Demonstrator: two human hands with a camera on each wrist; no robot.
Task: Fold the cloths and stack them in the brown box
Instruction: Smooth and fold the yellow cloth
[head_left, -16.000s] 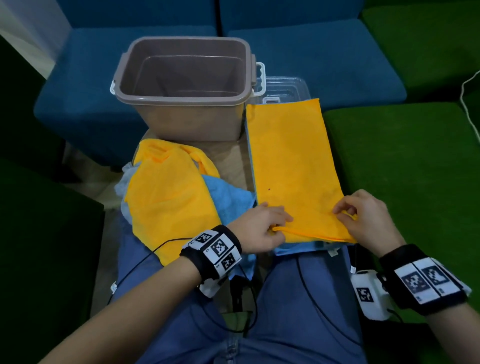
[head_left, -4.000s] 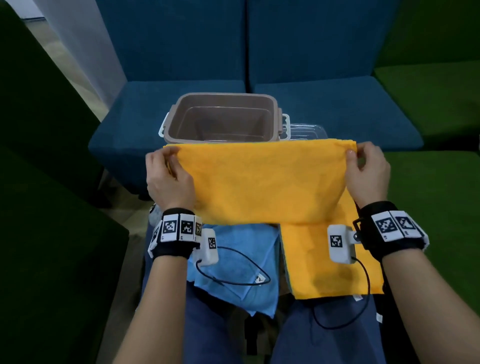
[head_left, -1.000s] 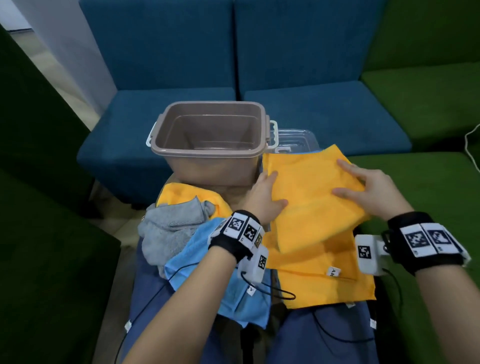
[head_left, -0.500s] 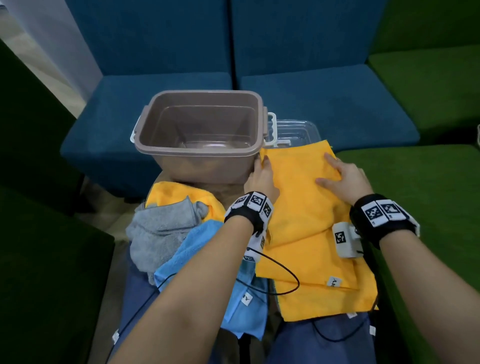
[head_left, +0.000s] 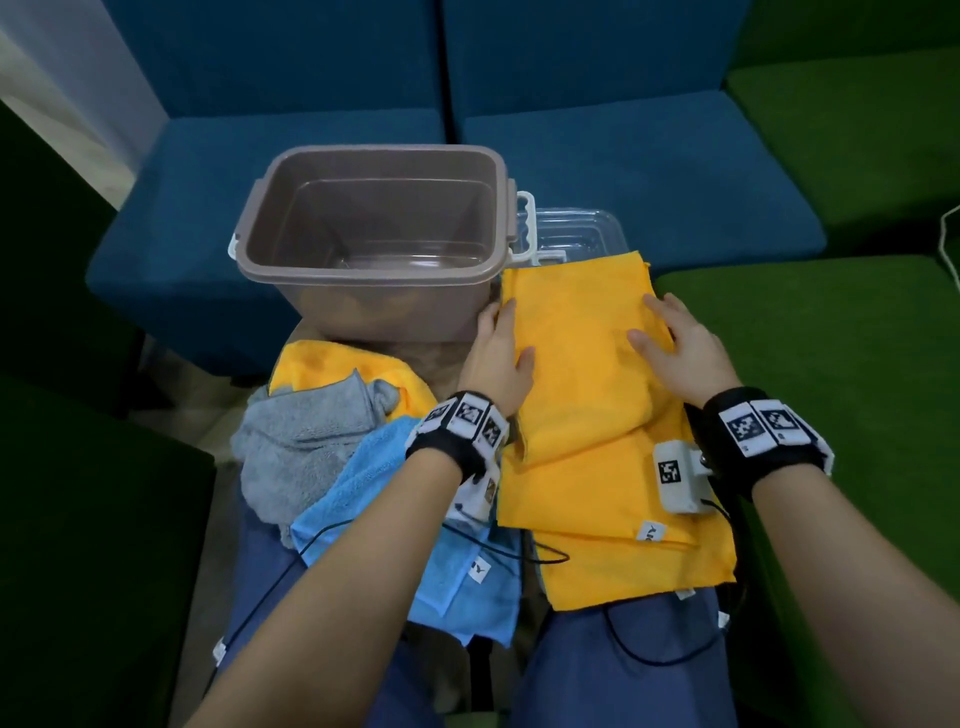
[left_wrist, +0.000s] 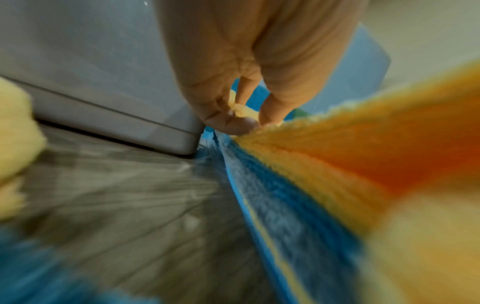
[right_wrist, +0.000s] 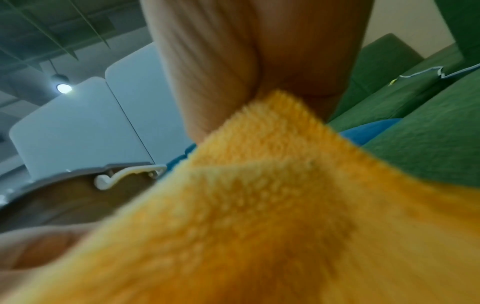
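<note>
Blue seats (head_left: 649, 171) and green seats (head_left: 831, 364) ring the small wooden surface (left_wrist: 116, 195) where we work, with the brown box (head_left: 374, 249) standing at its far side, nothing inside it. Just right of the box we see a clear lid (head_left: 576, 234) lying under the far end of the folded orange cloth (head_left: 582, 364), which rests on a second orange cloth (head_left: 623, 545) spread toward our lap.

Our left hand (head_left: 498, 358) lies on the cloth's left edge beside the box; from the left wrist view its thumb and fingers (left_wrist: 228, 123) pinch that edge. Our right hand (head_left: 675, 353) rests flat on the right side, fingers straight and spread, palm pressing the fabric (right_wrist: 259, 205).

To the left we have a heap of unfolded cloths: a grey cloth (head_left: 306, 431) over another orange cloth (head_left: 311, 364), and a blue cloth (head_left: 415, 545) hanging toward our knees.
</note>
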